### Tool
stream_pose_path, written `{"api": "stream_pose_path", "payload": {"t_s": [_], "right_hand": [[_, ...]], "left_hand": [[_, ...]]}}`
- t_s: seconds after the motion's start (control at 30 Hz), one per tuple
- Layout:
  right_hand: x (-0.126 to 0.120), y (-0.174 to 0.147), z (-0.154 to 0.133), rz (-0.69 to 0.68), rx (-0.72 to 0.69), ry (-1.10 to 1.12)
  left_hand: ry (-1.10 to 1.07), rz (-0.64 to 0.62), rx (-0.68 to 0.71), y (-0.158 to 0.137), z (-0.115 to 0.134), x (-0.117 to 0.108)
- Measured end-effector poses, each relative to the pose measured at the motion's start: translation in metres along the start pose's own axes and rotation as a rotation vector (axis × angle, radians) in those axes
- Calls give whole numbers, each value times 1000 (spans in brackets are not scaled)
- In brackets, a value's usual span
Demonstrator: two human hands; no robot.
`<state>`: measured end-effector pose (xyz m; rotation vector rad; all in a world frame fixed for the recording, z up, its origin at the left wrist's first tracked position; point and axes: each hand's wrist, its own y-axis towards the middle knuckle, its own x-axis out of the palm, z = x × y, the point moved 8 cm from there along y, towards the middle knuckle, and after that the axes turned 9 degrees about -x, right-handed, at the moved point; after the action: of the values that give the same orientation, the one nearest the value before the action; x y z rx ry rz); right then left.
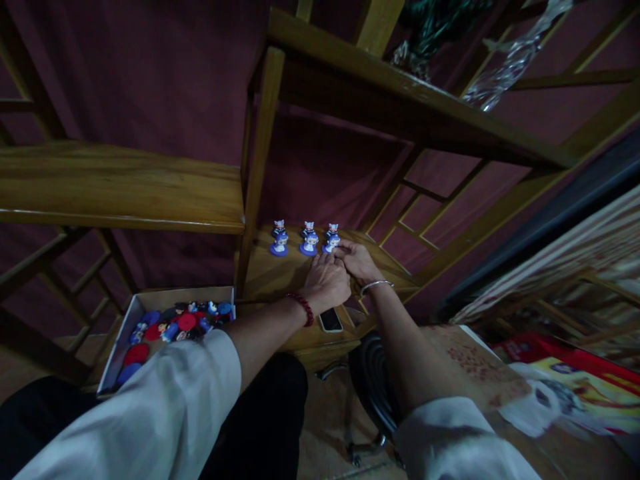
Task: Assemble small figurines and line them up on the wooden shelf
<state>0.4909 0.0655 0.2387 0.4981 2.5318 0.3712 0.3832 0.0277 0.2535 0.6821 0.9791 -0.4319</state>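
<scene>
- Front right figurine (331, 245) stood on the wooden shelf (290, 270), at the right end of the front row, right hand (356, 260) at its side. Fingers narrow; couldn't tell if they gripped or only touched.
- Left hand (327, 277) was curled just beside the right one. Its fingertips were hidden, so couldn't tell if it held anything.
- Main risk, my read: a sideways nudge while letting go could tip that figurine or skew the row.
- Eared back figurines (309, 229) stood close behind the front ones; a push rearward could knock one over.
- Front middle figurine (309, 244) was near the left hand. A careless sweep left could catch it.
- Beaded bracelet (303, 309) sat just above the phone (331, 320) in view; a dropped wrist could shove it.
- Left sleeve (195, 373) overlapped the box (185, 296) in view, depth unclear; pulling back could snag its rim.
</scene>
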Motion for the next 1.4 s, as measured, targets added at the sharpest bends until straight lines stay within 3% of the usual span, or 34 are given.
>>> {"api": "stream_pose_path", "payload": {"t_s": [0.3, 0.83, 1.4], "right_hand": [[-1, -2, 0, 35, 36, 11], [-5, 2, 3, 63, -19, -5], [-6, 1, 3, 73, -12, -56]], "left_hand": [[-6, -58, -15, -1, 0, -1], [-10, -101, -37, 0, 0, 3], [2, -77, -16, 1, 1, 2]]}}
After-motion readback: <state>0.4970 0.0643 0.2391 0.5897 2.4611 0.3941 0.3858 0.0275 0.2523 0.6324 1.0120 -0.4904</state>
